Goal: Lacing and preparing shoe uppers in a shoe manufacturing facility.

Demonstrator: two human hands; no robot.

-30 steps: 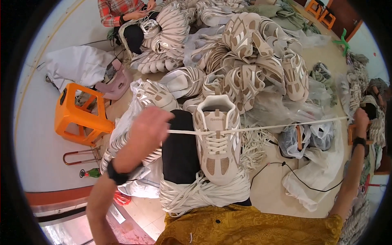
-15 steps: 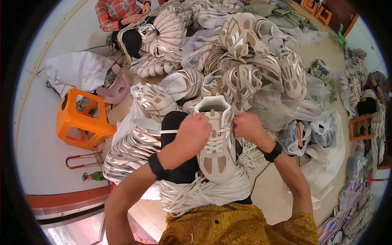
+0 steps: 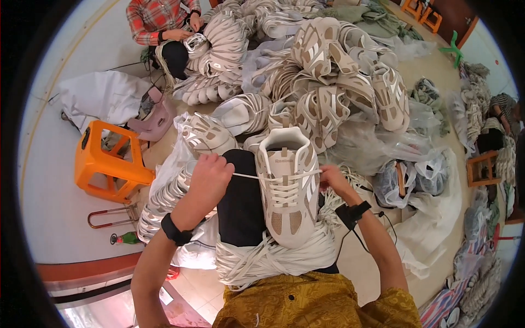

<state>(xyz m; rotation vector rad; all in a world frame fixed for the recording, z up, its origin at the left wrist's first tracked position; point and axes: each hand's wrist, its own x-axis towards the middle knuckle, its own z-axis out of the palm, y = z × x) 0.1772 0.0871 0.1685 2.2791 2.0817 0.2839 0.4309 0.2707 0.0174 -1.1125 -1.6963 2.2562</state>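
Note:
A beige and white sneaker upper (image 3: 287, 208) lies across my lap, its collar opening pointing away from me. White laces cross its tongue in several rows. My left hand (image 3: 212, 174) is closed on one end of the shoelace (image 3: 247, 176), which runs taut to the left over a black-covered knee (image 3: 239, 210). On the other side my right hand (image 3: 334, 179) pinches the lace close to the sneaker's right edge. Beneath the toe rests a thick bundle of white laces (image 3: 273, 261).
Piles of similar uppers (image 3: 322, 104) spread ahead, with a stacked row (image 3: 164, 210) at my left. An orange stool (image 3: 112, 164) stands farther left. Clear plastic bags (image 3: 404, 180) lie at the right. A person in a plaid shirt (image 3: 158, 22) handles uppers at the far left.
My left hand has moved out to the left, drawing the lace straight. My right hand has shifted slightly right and down. The sneaker has barely moved.

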